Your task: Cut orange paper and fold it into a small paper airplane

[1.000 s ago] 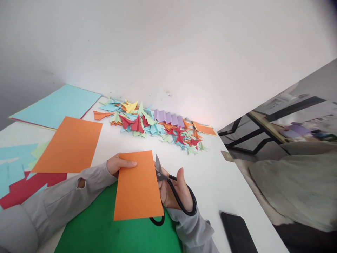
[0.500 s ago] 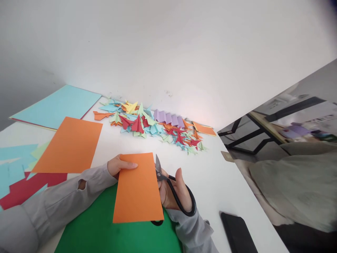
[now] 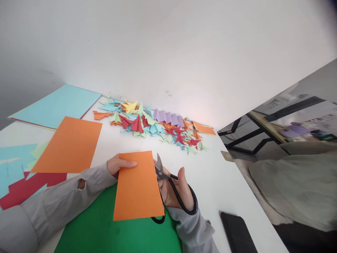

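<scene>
My left hand (image 3: 117, 164) pinches the top left corner of an orange paper sheet (image 3: 137, 186), thumb on top, holding it just above a green sheet (image 3: 105, 232). My right hand (image 3: 175, 191) grips black-handled scissors (image 3: 172, 189) at the sheet's right edge, fingers through the loops, short blades pointing up and away beside the top right corner. Part of my right hand is hidden behind the orange sheet.
A larger orange sheet (image 3: 68, 146) lies to the left over red (image 3: 23, 189) and light blue scraps. A light blue sheet (image 3: 56, 105) sits at the back left. Several folded paper shapes (image 3: 152, 128) line the wall. A black phone (image 3: 238, 233) lies near the table's right edge.
The scissors and my right hand shifted slightly right and up along the sheet's edge. The orange sheet wobbled a little and my left hand stayed put.
</scene>
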`<state>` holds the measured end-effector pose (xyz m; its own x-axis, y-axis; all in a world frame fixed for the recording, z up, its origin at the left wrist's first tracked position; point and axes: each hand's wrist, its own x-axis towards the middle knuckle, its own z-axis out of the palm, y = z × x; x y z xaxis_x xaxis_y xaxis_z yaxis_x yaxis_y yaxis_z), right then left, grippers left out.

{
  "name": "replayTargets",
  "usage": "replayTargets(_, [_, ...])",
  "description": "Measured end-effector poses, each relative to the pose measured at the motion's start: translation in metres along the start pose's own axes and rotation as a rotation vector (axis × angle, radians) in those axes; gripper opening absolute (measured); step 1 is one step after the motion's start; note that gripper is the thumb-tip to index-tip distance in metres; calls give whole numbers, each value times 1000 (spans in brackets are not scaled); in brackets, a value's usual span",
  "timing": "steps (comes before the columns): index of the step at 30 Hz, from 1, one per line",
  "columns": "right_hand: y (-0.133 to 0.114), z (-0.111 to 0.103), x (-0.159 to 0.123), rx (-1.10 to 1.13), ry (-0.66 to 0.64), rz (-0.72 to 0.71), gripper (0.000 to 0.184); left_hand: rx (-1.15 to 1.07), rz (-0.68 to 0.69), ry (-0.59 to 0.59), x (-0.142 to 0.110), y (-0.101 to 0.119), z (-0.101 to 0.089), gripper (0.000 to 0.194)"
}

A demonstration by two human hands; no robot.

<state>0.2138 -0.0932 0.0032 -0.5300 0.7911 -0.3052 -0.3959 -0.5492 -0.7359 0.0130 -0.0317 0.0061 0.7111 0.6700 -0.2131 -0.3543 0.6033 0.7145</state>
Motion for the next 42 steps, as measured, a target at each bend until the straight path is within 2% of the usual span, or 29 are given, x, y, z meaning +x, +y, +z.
replayTargets(5, [1, 2, 0, 29, -47, -8, 82, -8, -41, 36, -1, -3, -4, 28])
replayTargets(9, [3, 3, 2, 31, -24, -4, 85, -6, -90, 80, 0, -9, -8, 28])
replayTargets(17, [3, -2, 3, 117, -50, -52, 85, -46, -27, 34, 5, -10, -10, 30])
replayTargets(21, [4, -1, 3, 138, -21, -44, 85, -51, -23, 9, 5, -9, -8, 35])
replayTargets(26, [5, -2, 5, 153, -36, -30, 83, -59, -54, 107, 2, -13, -4, 21])
replayTargets(30, [2, -1, 4, 133, -35, -34, 84, -31, -74, 150, 1, -16, -3, 30])
replayTargets(33, [0, 3, 1, 154, 8, -43, 79, 2, -87, 191, 1, -16, -6, 37])
replayTargets(42, [1, 0, 1, 158, -77, -46, 77, 58, -128, 272, 2, -14, -9, 31])
